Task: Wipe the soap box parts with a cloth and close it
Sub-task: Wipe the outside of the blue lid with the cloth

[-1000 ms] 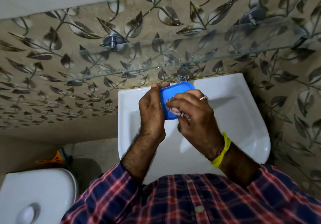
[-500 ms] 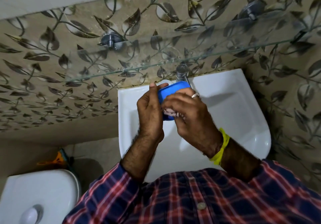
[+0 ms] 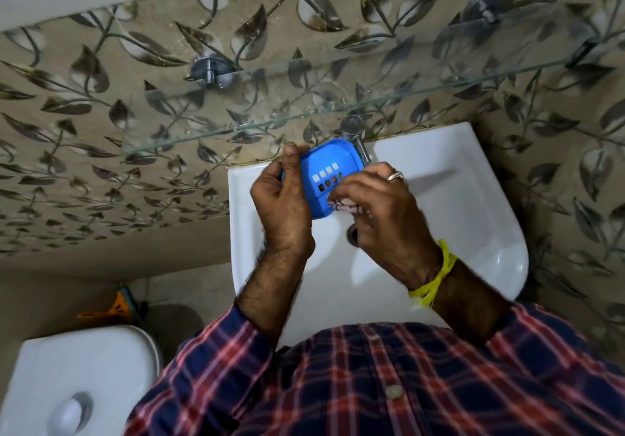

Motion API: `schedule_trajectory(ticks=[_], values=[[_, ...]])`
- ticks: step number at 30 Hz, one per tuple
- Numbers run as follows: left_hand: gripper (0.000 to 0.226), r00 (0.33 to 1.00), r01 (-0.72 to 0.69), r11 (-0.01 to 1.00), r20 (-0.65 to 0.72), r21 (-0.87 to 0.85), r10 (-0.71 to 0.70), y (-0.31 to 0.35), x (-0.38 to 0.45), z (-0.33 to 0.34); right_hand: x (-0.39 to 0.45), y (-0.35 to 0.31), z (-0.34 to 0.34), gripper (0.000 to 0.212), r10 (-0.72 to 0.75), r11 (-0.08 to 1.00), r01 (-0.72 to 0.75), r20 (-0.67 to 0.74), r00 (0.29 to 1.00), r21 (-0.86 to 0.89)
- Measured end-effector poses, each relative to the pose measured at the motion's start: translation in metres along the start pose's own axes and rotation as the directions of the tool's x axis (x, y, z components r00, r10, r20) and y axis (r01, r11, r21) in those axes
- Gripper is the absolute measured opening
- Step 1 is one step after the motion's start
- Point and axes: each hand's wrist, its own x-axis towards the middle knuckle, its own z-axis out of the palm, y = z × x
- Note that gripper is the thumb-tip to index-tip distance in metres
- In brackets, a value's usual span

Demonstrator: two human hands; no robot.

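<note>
Wiping is under way, as we judge it; our left hand [image 3: 282, 205] curls its fingers and thumb round the near-left edge of the blue soap box part [image 3: 326, 178], held tilted above the white basin [image 3: 473, 199] with its slotted face toward us; our right hand [image 3: 378, 212] pinches a small pale cloth [image 3: 343, 206] in curled fingers against the part's lower edge (most of the cloth is hidden under the fingers); only this one part shows, so any other part remains to be wiped, as far as we can tell, and the box is not yet closed; the tap [image 3: 355, 134] stands just behind the part.
</note>
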Motion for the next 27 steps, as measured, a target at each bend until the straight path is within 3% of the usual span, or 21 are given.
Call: schedule_trajectory(ticks=[3,7,11,15,20,24,27], values=[[0.03,0.999,-0.034,0.999,0.008,-0.004,0.034,-0.001,-0.001,-0.006,-0.011,-0.003,0.003,0.034,-0.053,0.999,0.053,0.032,0.998,0.008],[0.027,1.0,-0.026,1.0,0.001,-0.017,0.026,-0.006,-0.008,-0.006,-0.004,0.012,0.001,0.023,0.128,0.992,-0.128,-0.043,0.991,-0.009],[0.029,0.996,-0.089,0.996,-0.008,-0.028,0.089,-0.008,-0.004,-0.008,-0.014,0.001,0.005,0.026,-0.013,0.999,0.013,-0.001,1.0,0.041],[0.026,0.998,-0.064,0.998,0.008,-0.011,0.064,-0.012,-0.016,-0.005,-0.002,0.02,0.002,0.018,0.266,0.964,-0.266,-0.09,0.96,0.01],[0.026,0.995,-0.103,0.994,-0.012,-0.039,0.102,-0.006,-0.003,-0.003,-0.007,0.004,0.009,0.015,0.182,0.983,-0.18,-0.078,0.98,0.036],[0.024,0.995,-0.089,0.996,0.031,-0.003,0.089,-0.012,-0.016,-0.002,0.009,0.022,0.003,0.016,0.374,0.925,-0.381,-0.162,0.913,-0.013],[0.025,0.995,-0.098,0.995,0.024,-0.014,0.098,-0.014,-0.012,-0.006,0.012,0.021,0.005,0.014,0.368,0.924,-0.382,-0.191,0.91,-0.036]])
